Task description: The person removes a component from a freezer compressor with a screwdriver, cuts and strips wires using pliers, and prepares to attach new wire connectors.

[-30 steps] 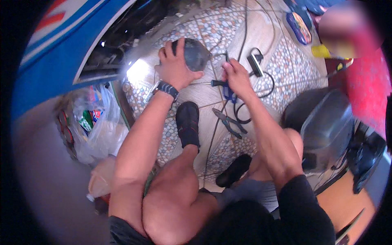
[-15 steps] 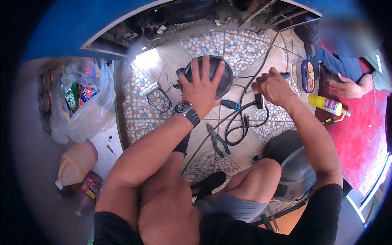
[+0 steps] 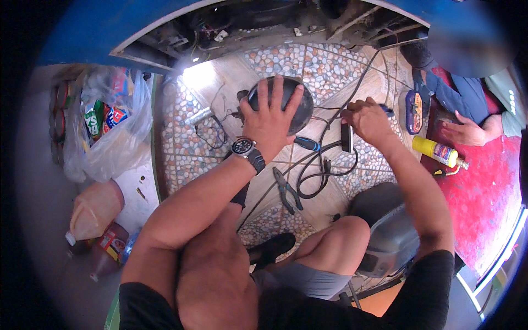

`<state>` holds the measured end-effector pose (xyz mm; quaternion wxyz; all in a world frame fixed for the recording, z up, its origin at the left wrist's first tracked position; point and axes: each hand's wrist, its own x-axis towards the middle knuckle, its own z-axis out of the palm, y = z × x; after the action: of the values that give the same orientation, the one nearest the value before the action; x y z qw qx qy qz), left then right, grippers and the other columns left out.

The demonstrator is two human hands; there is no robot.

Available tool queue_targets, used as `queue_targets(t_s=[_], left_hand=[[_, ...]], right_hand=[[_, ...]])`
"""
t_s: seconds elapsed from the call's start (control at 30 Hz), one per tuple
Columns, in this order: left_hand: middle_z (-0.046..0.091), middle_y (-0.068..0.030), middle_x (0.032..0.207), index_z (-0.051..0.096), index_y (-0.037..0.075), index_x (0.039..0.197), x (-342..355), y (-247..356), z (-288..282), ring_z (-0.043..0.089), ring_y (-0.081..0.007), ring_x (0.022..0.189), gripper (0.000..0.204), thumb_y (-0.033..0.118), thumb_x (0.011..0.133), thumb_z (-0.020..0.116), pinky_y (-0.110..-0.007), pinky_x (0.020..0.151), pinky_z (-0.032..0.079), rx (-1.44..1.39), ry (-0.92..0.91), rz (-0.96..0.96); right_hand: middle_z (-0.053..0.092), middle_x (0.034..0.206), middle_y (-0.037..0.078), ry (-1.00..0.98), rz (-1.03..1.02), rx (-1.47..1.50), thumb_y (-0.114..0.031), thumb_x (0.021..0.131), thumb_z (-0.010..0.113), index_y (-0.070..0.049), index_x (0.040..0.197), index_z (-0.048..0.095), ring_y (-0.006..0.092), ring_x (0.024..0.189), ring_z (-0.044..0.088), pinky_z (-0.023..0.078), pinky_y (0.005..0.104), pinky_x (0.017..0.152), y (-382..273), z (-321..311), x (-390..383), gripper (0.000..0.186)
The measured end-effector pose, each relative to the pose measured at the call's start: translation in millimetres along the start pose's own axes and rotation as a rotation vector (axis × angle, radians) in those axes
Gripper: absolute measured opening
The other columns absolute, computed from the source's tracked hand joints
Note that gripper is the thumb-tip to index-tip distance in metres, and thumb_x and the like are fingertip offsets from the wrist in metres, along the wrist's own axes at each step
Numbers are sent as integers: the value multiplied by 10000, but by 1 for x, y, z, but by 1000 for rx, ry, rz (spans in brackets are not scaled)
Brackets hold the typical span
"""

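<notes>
– Nearest first, please, with the black domed housing (image 3: 306,113) as the mark.
– It sits on the pebble-patterned tile floor (image 3: 181,143) in front of you. Straight back toward you from the housing is your black shoe (image 3: 273,248); a rounded black casing (image 3: 391,223) stands nearer you than the housing and to its right.
– And the tools?
– On your side of the housing you have pliers (image 3: 287,192), handles splayed toward you. To the near right of the housing, a black cable (image 3: 308,196) loops round. A blue-and-black screwdriver handle (image 3: 308,144) shows close by the housing's near right edge.
– The hands?
– Your left hand (image 3: 270,116) is palm down on the housing, fingers spread wide over its top, not closed round it. Your right hand (image 3: 369,122) is right of the housing, well apart from it, by a small black-and-white box (image 3: 346,138). Its fingers are curled in; I cannot tell whether they have hold of anything.
– Farther out?
– Well to the right of the housing, a yellow gas canister (image 3: 434,150) lies at the edge of a red panel (image 3: 467,192), near another person's hand (image 3: 465,129). Beyond the housing, you face a blue cabinet (image 3: 82,36), its dark underside open.
</notes>
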<state>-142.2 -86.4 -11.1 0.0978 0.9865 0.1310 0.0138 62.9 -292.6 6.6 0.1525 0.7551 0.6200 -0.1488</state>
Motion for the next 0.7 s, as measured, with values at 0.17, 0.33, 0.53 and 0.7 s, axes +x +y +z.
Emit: queue_targets(t_s=[0.17, 0.33, 0.53, 0.7], left_hand=[[311, -140, 1579, 322, 286, 1574, 12, -2, -9, 327, -384, 1412, 1237, 482, 520, 940, -594, 921, 411, -33, -63, -27], [307, -139, 1569, 317, 260, 1574, 31, -12, -15, 327, -395, 1405, 1244, 453, 517, 943, -608, 889, 443, -102, -153, -80], [304, -124, 1568, 298, 271, 1576, 30, -13, -13, 319, -388, 1418, 1238, 439, 528, 936, -643, 893, 447, -82, -141, -63], [325, -109, 1558, 313, 274, 1567, 31, -12, -12, 323, -369, 1424, 1235, 444, 517, 942, -646, 905, 450, -76, -119, -60]], right_hand=[[722, 1009, 73, 161, -4, 377, -153, 882, 629, -126, 1032, 712, 280, 1001, 681, 493, 413, 872, -19, 23, -12, 174], [693, 922, 209, 125, 379, 680, -220, 969, 618, -11, 1031, 700, 426, 912, 658, 512, 496, 817, -36, 25, -34, 233], [695, 1097, 282, 154, 732, 1169, -276, 992, 611, -6, 1189, 692, 443, 1046, 672, 518, 480, 920, -114, 69, -20, 344], [684, 1106, 262, 523, 695, 1026, -256, 995, 622, 6, 1176, 686, 436, 1045, 661, 523, 449, 915, -116, 83, -1, 324]])
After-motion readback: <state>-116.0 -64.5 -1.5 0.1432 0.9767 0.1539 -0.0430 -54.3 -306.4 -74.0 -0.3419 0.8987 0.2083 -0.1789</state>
